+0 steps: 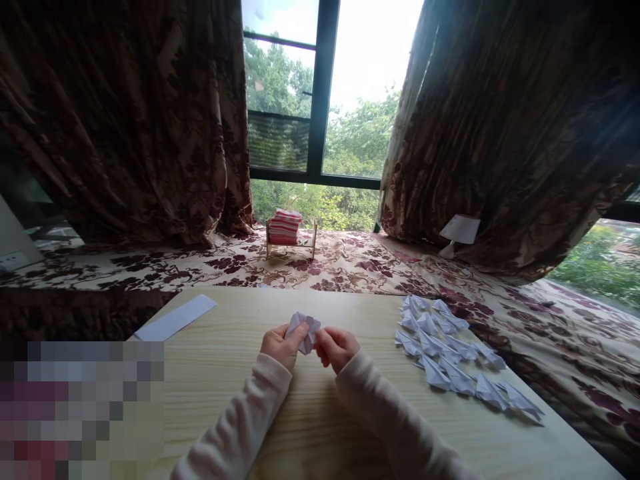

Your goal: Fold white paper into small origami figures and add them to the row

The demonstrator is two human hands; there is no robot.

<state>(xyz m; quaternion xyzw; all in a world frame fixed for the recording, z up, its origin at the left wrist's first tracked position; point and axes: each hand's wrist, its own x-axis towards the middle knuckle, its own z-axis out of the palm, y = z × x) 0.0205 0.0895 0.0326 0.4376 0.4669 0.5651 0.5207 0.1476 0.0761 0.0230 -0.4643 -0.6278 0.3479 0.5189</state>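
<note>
A small folded white paper piece [305,329] is held just above the light wooden table [350,413], near its middle. My left hand [280,345] pinches its left side and my right hand [336,347] pinches its right side, fingers closed on the paper. Both arms wear pale long sleeves. To the right of my right hand lies a spread of several finished folded paper pieces [450,353].
A stack of flat white paper strips [176,317] lies at the table's far left. Behind the table a floral-covered ledge carries a small wooden toy bed [290,235] and a small white lamp [457,233]. Heavy curtains frame the window. The lower left corner is blurred out.
</note>
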